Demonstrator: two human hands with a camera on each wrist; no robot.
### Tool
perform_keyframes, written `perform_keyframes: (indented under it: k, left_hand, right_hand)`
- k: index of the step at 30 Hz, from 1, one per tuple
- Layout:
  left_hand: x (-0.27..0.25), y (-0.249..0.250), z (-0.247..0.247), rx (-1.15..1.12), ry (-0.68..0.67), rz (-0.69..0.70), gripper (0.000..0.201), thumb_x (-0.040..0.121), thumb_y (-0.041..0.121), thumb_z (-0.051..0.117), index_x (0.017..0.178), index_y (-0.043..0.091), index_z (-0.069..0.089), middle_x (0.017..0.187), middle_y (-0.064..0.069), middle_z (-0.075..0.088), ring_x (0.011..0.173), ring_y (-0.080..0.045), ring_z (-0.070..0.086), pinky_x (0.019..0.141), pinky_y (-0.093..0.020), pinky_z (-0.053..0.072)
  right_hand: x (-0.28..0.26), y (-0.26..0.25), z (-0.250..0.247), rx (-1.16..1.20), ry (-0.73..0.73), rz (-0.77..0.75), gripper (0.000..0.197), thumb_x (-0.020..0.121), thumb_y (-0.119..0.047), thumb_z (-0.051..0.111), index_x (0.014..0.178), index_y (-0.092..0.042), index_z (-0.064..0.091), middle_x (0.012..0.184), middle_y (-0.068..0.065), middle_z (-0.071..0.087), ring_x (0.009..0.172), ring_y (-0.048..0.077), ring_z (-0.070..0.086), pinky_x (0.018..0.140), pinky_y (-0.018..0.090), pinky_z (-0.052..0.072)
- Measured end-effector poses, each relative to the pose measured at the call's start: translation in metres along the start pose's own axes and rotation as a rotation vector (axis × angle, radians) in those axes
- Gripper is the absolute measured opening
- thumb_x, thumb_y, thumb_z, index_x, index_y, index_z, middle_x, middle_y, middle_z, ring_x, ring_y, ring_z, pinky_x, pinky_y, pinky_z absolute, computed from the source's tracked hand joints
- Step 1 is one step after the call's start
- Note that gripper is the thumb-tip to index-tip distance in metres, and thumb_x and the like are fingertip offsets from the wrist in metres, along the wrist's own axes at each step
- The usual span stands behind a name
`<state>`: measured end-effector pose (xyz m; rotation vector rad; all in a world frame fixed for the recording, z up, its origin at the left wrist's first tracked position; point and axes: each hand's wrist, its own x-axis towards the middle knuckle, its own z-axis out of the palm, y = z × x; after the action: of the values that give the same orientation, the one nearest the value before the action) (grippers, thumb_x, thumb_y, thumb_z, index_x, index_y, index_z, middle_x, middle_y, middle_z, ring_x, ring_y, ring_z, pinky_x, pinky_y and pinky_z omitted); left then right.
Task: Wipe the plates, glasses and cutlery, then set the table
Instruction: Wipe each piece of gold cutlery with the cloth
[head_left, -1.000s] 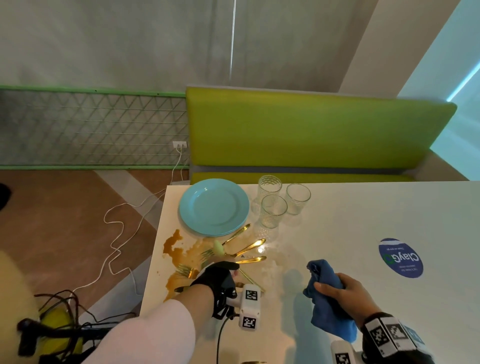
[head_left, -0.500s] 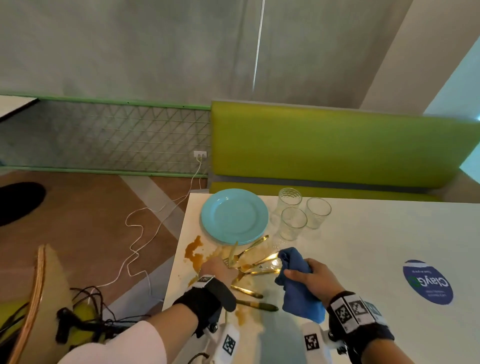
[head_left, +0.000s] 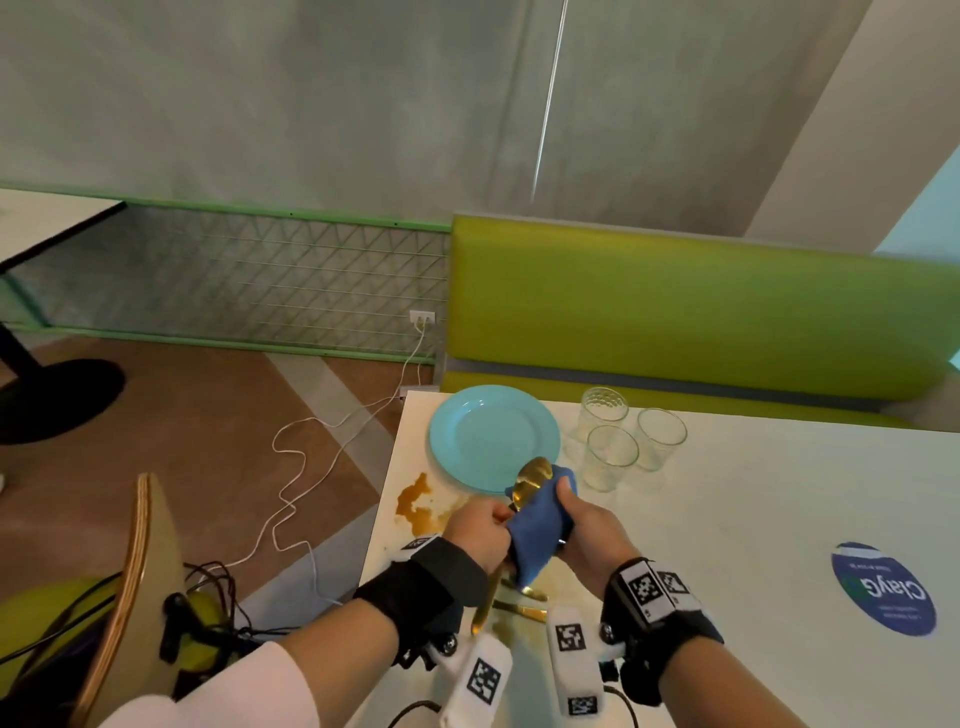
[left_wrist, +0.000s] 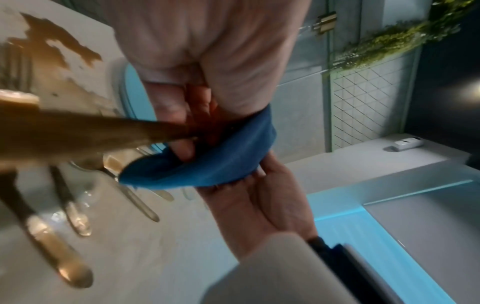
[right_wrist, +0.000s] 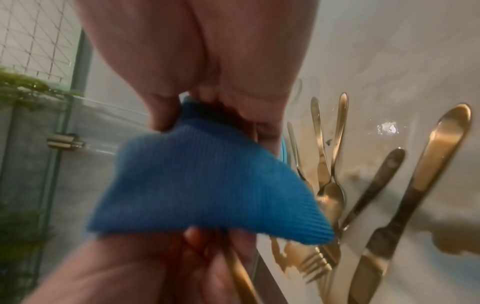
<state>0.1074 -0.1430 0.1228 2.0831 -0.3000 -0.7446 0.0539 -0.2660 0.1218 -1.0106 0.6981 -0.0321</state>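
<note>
Wiping 1 gold spoon (head_left: 530, 480) above the table (head_left: 753, 519): left hand (head_left: 475, 530) grips its handle, right hand (head_left: 587, 530) wraps blue cloth (head_left: 537, 535) around it; plate (head_left: 493, 436), 3 glasses (head_left: 610, 457), remaining cutlery (right_wrist: 389, 185) and spill (head_left: 415, 501) look untouched.

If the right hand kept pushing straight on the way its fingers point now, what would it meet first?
Probably the light blue plate. The right hand, gripping the blue cloth around the gold spoon, points up-left toward the plate's near rim. It appears raised, so it might pass above; depth is unclear.

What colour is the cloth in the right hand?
Blue. The cloth shows best in the right wrist view, held by the right hand.
</note>
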Motion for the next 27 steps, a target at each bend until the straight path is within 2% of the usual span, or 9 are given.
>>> perform_keyframes:
  k: [3,5,7,10,12,15,21,23,27]
  left_hand:
    - [-0.008,0.011,0.004,0.122,-0.098,0.035,0.014,0.083,0.000,0.055,0.092,-0.004,0.065,0.079,-0.021,0.064,0.083,-0.026,0.061,0.075,-0.032,0.049]
    - [-0.014,0.014,0.007,0.225,-0.126,0.076,0.010,0.080,0.003,0.054,0.074,0.000,0.062,0.077,-0.021,0.063,0.087,-0.033,0.064,0.074,-0.031,0.049]
    - [-0.017,0.016,0.013,0.190,-0.152,0.079,0.011,0.074,0.012,0.052,0.063,0.010,0.053,0.063,-0.010,0.052,0.090,-0.039,0.065,0.076,-0.037,0.054]
    - [-0.021,0.017,0.021,0.058,-0.138,0.103,0.014,0.067,0.027,0.042,0.064,0.017,0.051,0.079,-0.025,0.062,0.089,-0.042,0.064,0.079,-0.050,0.054]
    - [-0.029,0.018,0.021,-0.077,-0.189,0.055,0.019,0.080,0.029,0.047,0.064,0.021,0.055,0.080,-0.019,0.067,0.078,-0.033,0.068,0.075,-0.045,0.057]
    - [-0.034,0.013,0.024,-0.226,-0.331,-0.008,0.029,0.095,0.013,0.047,0.069,0.018,0.059,0.065,0.001,0.062,0.046,-0.004,0.059,0.048,-0.017,0.050]
    - [-0.031,0.017,0.018,-0.115,-0.231,0.031,0.026,0.095,0.012,0.045,0.071,0.015,0.052,0.064,0.000,0.053,0.045,-0.013,0.049,0.041,-0.017,0.048]
    - [-0.031,0.016,0.016,-0.037,-0.259,0.065,0.026,0.094,0.011,0.045,0.068,0.015,0.050,0.063,0.000,0.052,0.048,-0.012,0.047,0.040,-0.017,0.047]
    - [-0.032,0.015,0.013,0.055,-0.279,0.095,0.030,0.093,0.011,0.045,0.064,0.019,0.047,0.062,0.001,0.052,0.050,-0.011,0.046,0.047,-0.022,0.047]
  right_hand:
    - [-0.007,0.002,0.002,-0.017,-0.033,-0.033,0.017,0.094,-0.013,0.049,0.103,-0.005,0.060,0.092,0.011,0.070,0.082,0.021,0.066,0.063,0.028,0.057]
    - [-0.006,0.002,-0.002,-0.129,0.057,-0.084,0.009,0.088,-0.006,0.057,0.093,-0.001,0.063,0.079,0.013,0.070,0.071,0.024,0.066,0.058,0.031,0.057]
    - [-0.002,0.001,-0.004,-0.285,0.158,-0.103,0.009,0.085,-0.012,0.064,0.085,-0.004,0.064,0.077,0.017,0.069,0.071,0.031,0.066,0.068,0.043,0.057]
    - [0.006,-0.003,-0.004,-0.497,0.275,-0.177,0.019,0.083,-0.034,0.065,0.077,-0.016,0.065,0.092,0.019,0.070,0.089,0.036,0.065,0.085,0.053,0.053]
    - [0.007,-0.011,-0.008,-0.601,0.385,-0.184,0.035,0.082,-0.047,0.061,0.078,-0.013,0.064,0.094,0.017,0.070,0.090,0.035,0.065,0.085,0.049,0.053]
    - [0.006,-0.020,-0.019,-0.619,0.437,-0.134,0.043,0.080,-0.055,0.058,0.076,-0.012,0.062,0.092,0.017,0.069,0.088,0.035,0.065,0.085,0.048,0.053]
    - [-0.005,-0.026,-0.021,-0.142,0.052,-0.087,0.030,0.087,-0.003,0.057,0.116,0.004,0.052,0.116,0.019,0.062,0.108,0.032,0.058,0.098,0.047,0.045]
    - [-0.005,-0.025,-0.021,-0.235,0.097,-0.145,0.026,0.081,0.006,0.062,0.106,0.004,0.058,0.111,0.019,0.063,0.095,0.030,0.062,0.086,0.043,0.051]
    - [-0.003,-0.034,-0.019,-0.552,0.379,-0.176,0.032,0.079,-0.021,0.072,0.097,0.005,0.065,0.095,0.018,0.066,0.087,0.031,0.061,0.082,0.042,0.052]
